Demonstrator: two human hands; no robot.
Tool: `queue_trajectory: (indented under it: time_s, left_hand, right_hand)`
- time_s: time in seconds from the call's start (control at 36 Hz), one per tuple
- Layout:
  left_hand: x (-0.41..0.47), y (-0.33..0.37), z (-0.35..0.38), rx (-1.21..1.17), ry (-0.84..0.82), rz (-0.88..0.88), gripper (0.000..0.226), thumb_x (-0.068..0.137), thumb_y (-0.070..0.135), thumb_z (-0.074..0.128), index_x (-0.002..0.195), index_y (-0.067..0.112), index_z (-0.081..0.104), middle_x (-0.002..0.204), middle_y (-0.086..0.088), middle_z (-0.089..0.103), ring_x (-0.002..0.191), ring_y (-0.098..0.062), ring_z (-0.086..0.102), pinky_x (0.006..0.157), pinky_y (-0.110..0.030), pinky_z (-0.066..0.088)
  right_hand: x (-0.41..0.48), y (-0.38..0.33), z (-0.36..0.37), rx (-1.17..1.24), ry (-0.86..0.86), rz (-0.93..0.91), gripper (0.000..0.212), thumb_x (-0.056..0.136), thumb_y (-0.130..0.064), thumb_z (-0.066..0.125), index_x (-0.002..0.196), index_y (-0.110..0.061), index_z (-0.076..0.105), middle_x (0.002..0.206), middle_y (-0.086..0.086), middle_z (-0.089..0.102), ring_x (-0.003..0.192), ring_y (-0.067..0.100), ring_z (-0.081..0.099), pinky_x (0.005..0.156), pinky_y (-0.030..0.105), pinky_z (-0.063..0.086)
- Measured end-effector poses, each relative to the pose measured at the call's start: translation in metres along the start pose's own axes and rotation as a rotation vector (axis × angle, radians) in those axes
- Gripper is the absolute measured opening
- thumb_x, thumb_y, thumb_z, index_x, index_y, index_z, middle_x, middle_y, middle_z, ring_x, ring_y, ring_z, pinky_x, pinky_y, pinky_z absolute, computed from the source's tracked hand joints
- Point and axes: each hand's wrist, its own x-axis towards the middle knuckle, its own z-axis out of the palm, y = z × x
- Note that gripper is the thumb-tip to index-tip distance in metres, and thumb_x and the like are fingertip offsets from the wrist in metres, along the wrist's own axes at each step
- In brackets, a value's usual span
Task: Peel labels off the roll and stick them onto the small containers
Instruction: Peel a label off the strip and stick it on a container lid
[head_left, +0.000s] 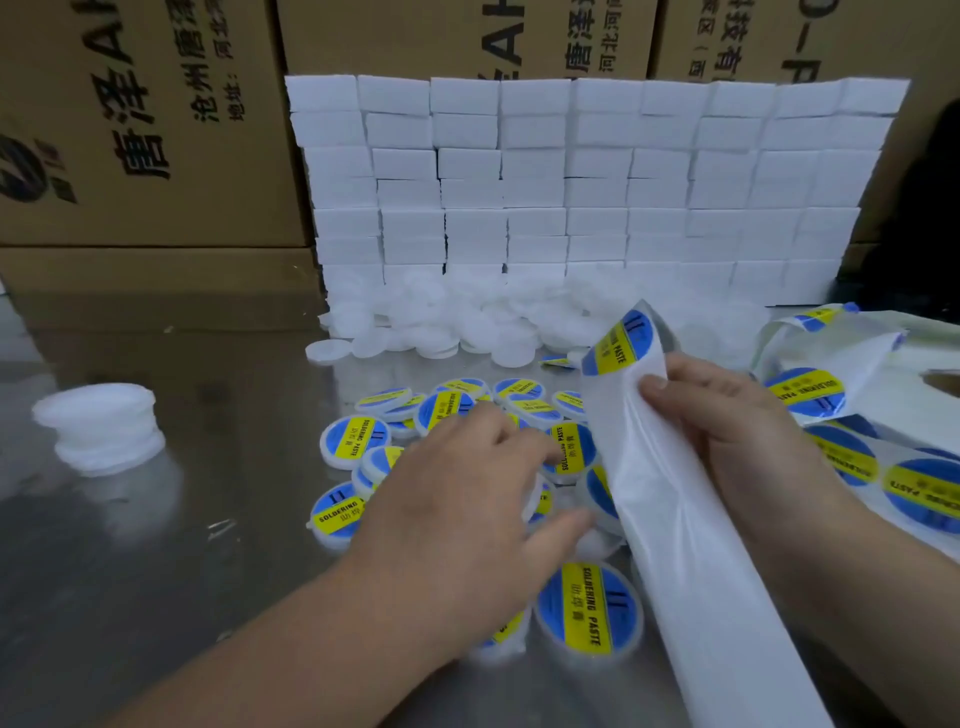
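Observation:
My right hand (727, 415) pinches the white backing strip (675, 519) of the label roll, bent over near its top. A round blue and yellow label (621, 340) stands half peeled above my fingers. More labels (805, 392) lie on the strip running off to the right. My left hand (467, 483) hovers palm down over a heap of labelled small round containers (589, 605), its fingers reaching toward one container (571, 447) beside the strip. Whether the fingertips touch it is unclear. Unlabelled white containers (467, 322) lie piled behind.
The work surface is a shiny metal table (182, 545). A short stack of white lids (101, 426) stands at the left. A wall of white boxes (571, 182) rises behind the pile, with brown cartons (145, 130) behind that.

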Motion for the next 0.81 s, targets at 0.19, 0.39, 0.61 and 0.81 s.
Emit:
queue_trajectory:
  time_s: [0.19,0.39,0.61,0.81]
  left_hand:
    - [0.003,0.001,-0.008,-0.199,0.205,-0.123,0.039,0.076,0.044,0.051,0.111,0.032,0.063,0.093,0.017,0.051,0.095,0.000,0.045,0.079,-0.001,0.025]
    - [0.002,0.000,-0.002,-0.253,0.165,-0.173,0.034,0.072,0.047,0.051,0.101,0.039,0.066,0.098,0.022,0.049,0.093,0.006,0.044,0.077,0.001,0.026]
    - [0.002,0.000,0.002,-0.387,0.136,-0.144,0.035,0.061,0.062,0.049,0.088,0.045,0.064,0.108,0.026,0.047,0.097,0.015,0.045,0.078,0.003,0.029]
    - [0.004,0.003,0.001,-0.545,0.154,-0.227,0.008,0.071,0.049,0.066,0.076,0.044,0.063,0.085,0.019,0.059,0.085,0.009,0.053,0.071,-0.003,0.036]
  right_hand:
    - [-0.006,0.003,0.005,-0.133,-0.124,0.035,0.021,0.053,-0.005,0.064,0.069,-0.016,0.072,0.063,0.009,0.067,0.051,0.015,0.061,0.046,0.022,0.048]
    - [-0.011,0.009,0.012,-0.210,-0.280,0.036,0.022,0.062,-0.008,0.054,0.068,-0.020,0.072,0.066,0.007,0.068,0.056,0.016,0.060,0.053,0.025,0.048]
    - [-0.014,0.012,0.010,-0.321,-0.321,-0.070,0.006,0.069,-0.012,0.060,0.068,-0.007,0.064,0.067,0.011,0.060,0.067,0.020,0.053,0.065,0.037,0.042]
    - [-0.011,0.016,0.010,-0.383,-0.313,-0.142,0.010,0.074,-0.017,0.058,0.068,-0.018,0.067,0.067,0.010,0.060,0.070,0.017,0.052,0.069,0.036,0.042]
